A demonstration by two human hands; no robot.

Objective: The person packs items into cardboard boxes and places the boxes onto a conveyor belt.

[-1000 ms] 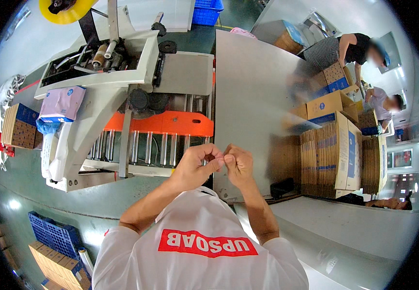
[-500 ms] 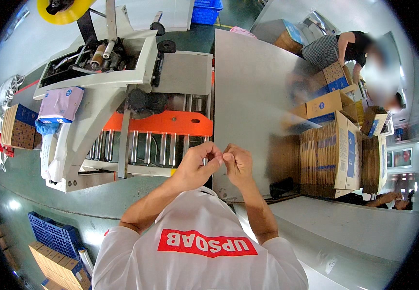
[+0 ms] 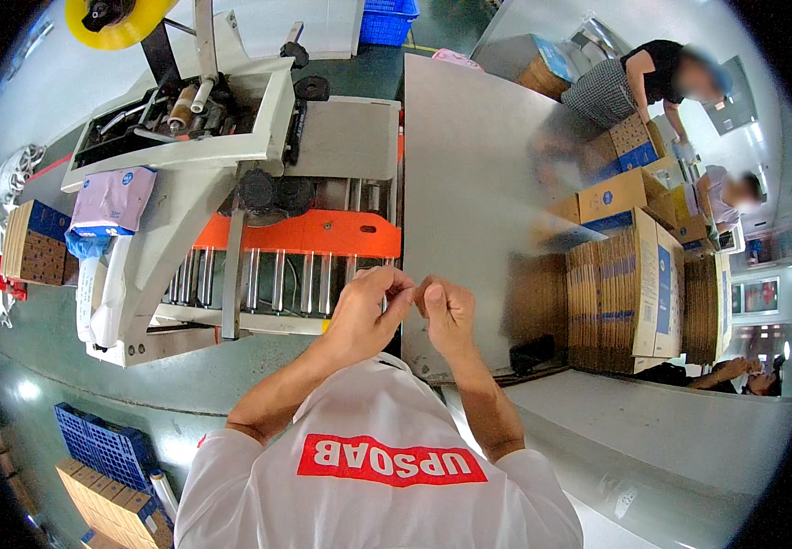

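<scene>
In front of my chest, my left hand and my right hand meet with their fingertips almost touching. Both are closed in a pinch, thumbs against curled fingers. Whatever they hold, if anything, is too small to make out. Beneath them lies the seam between the roller conveyor and a smooth metal table. An orange guide plate runs across the rollers just beyond my left hand.
On the left stands a carton-sealing machine with a yellow tape roll and a purple soft pack on it. Flattened cartons are stacked at the table's right. Two people work beyond. A blue pallet is at lower left.
My hands stay almost in place, with a slightly wider gap between the fingertips. At upper right one co-worker has shifted, and a second person behind the cartons shows more clearly.
</scene>
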